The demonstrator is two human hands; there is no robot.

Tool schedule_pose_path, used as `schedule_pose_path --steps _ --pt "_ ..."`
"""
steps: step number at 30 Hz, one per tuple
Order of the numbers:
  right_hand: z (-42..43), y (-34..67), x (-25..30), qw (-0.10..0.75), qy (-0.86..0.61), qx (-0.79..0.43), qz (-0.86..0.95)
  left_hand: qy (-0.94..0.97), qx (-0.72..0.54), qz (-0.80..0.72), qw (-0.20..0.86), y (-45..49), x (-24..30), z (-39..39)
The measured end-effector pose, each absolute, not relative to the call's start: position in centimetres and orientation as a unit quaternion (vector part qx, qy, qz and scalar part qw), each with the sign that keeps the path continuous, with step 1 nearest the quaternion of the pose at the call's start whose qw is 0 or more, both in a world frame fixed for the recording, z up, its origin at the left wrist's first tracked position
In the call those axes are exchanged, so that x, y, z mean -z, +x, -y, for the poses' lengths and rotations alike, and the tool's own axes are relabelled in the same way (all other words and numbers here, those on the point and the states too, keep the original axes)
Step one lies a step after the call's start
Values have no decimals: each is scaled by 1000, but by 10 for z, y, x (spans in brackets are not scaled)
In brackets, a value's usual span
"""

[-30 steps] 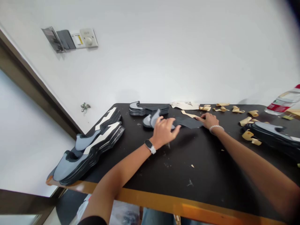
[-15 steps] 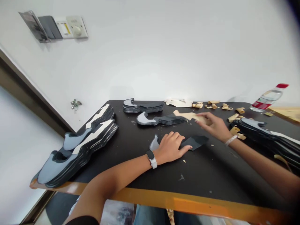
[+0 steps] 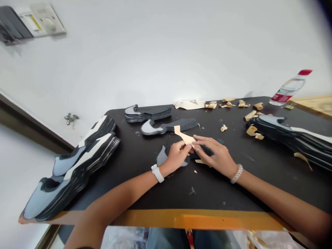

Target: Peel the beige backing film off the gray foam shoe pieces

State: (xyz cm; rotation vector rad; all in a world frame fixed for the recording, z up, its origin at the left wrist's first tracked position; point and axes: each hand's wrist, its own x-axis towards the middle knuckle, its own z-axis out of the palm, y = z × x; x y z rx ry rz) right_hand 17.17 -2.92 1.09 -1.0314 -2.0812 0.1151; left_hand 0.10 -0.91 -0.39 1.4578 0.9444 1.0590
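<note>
My left hand [image 3: 177, 154] and my right hand [image 3: 212, 152] meet over a cut piece of grey-and-black shoe material [image 3: 163, 156] on the black table top [image 3: 220, 183]. The fingertips of both hands pinch one end of a narrow tan paper strip [image 3: 184, 136], and its other end sticks up and away from me. The piece lies partly hidden under both hands. A small tan scrap [image 3: 201, 161] shows under my right hand. A white watch circles my left wrist, a beaded bracelet my right.
Stacks of shoe pieces lie at the left [image 3: 77, 166], back [image 3: 147, 113] and right [image 3: 287, 136]. Curled tan scraps [image 3: 228, 103] and a plastic water bottle [image 3: 287, 90] stand far right. An orange table edge [image 3: 197, 219] runs along the near side.
My hands have come together over the piece. The tan strip has left the back of the table and now stands between my fingers. The whole view has tilted and shifted.
</note>
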Motion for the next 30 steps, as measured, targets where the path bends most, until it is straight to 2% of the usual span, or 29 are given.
schedule_pose_path --steps 7,16,30 --pt "30 172 -9 397 -396 8 828 604 -423 -405 540 1 0 12" --pt "30 173 -11 409 -384 -45 827 637 -423 -375 524 0 -1 15" --pt "30 170 -12 417 -394 -107 812 601 -432 -371 560 2 1 15"
